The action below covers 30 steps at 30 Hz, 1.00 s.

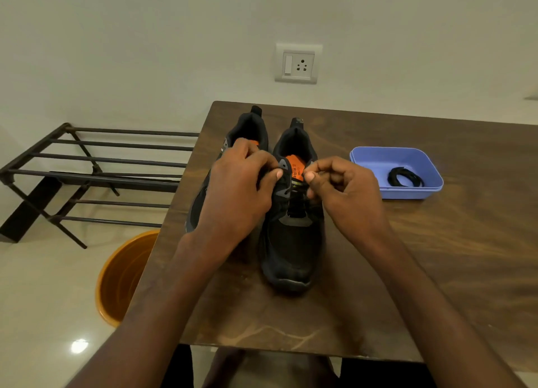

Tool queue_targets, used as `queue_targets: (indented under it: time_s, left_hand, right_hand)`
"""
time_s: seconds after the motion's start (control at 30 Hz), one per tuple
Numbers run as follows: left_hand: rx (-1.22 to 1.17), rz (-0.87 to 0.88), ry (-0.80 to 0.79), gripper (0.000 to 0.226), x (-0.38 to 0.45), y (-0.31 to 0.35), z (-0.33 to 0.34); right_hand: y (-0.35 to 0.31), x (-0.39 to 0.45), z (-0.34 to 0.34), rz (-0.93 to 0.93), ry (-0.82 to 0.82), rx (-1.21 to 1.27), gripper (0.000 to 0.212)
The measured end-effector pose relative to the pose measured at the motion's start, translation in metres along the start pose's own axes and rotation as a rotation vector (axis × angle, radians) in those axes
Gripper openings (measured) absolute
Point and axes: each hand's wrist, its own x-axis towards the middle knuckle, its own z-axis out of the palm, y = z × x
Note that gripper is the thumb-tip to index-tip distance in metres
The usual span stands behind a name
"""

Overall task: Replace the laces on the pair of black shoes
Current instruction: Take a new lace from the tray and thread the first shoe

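wooden table by a white wall | head view: my left hand and right hand pinch the lace at the right black shoe top eyelets | left shoe beside, mostly hidden | coiled lace waits in blue tray | judging early going

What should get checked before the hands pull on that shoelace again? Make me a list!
1. Both hands at the lace: left hand and right hand pinch at the top eyelets of the right-side shoe. Ok.
2. Shoe flat on the table: ok.
3. Other shoe beside it, partly hidden: ok.
4. Spare lace coiled in the blue tray: ok.
5. Lace free of knots: cannot tell.
6. Grip firm on the lace: cannot tell.
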Motion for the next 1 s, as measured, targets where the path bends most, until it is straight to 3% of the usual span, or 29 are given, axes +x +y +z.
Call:
queue_targets:
  time_s: [0.07, 0.13, 0.27, 0.33, 0.4, 0.5, 0.57, 0.63, 0.7, 0.77, 0.8, 0.87, 0.93, 1.0]
  left_hand:
    - [-0.104, -0.009, 0.068, 0.020, 0.001, 0.005, -0.002]
    - [-0.406, -0.135, 0.035, 0.032, 0.001, 0.017, -0.005]
    - [-1.048, -0.426, -0.244, 0.065, 0.002, 0.038, -0.010]
    - [-1.189, -0.462, -0.381, 0.073, 0.004, 0.037, -0.013]
    - [-1.160, -0.393, -0.451, 0.056, 0.003, 0.031, -0.013]
    - [-1.172, -0.373, -0.392, 0.033, 0.002, 0.022, -0.014]
    - [-1.266, -0.449, -0.269, 0.030, 0.005, 0.016, -0.018]
    - [-1.319, -0.507, -0.154, 0.030, 0.008, 0.010, -0.021]
    - [-1.288, -0.517, -0.087, 0.029, 0.008, 0.005, -0.021]
    - [-1.213, -0.515, -0.067, 0.026, 0.006, 0.006, -0.017]
    - [-1.180, -0.512, -0.066, 0.025, 0.005, 0.007, -0.015]
    - [-1.140, -0.492, -0.077, 0.024, 0.003, 0.012, -0.011]
    - [-1.112, -0.458, -0.090, 0.025, 0.001, 0.014, -0.008]
    - [-1.095, -0.431, -0.093, 0.026, 0.000, 0.015, -0.006]
  right_hand:
    - [-0.015, -0.006, 0.001, -0.053, -0.064, 0.248, 0.010]
    - [-0.031, -0.012, 0.003, -0.113, -0.073, 0.436, 0.014]
    - [-0.052, -0.017, 0.006, -0.108, -0.009, 0.610, 0.021]
    - [-0.054, -0.016, 0.003, -0.065, 0.053, 0.651, 0.021]
    - [-0.052, -0.012, -0.005, -0.035, 0.147, 0.699, 0.021]
    - [-0.037, -0.004, -0.020, 0.059, 0.384, 0.678, 0.019]
    - [-0.019, 0.004, -0.033, 0.178, 0.585, 0.586, 0.020]
    - [0.003, 0.009, -0.043, 0.304, 0.677, 0.449, 0.023]
    - [0.021, 0.010, -0.043, 0.349, 0.593, -0.005, 0.025]
    - [0.022, 0.006, -0.032, 0.230, 0.468, -0.453, 0.025]
    - [0.016, 0.005, -0.024, 0.109, 0.428, -0.492, 0.025]
    - [0.002, 0.004, -0.009, -0.110, 0.280, -0.338, 0.025]
    - [-0.007, -0.001, 0.004, -0.166, 0.063, -0.160, 0.025]
    - [-0.009, -0.004, 0.011, -0.152, -0.043, -0.116, 0.019]
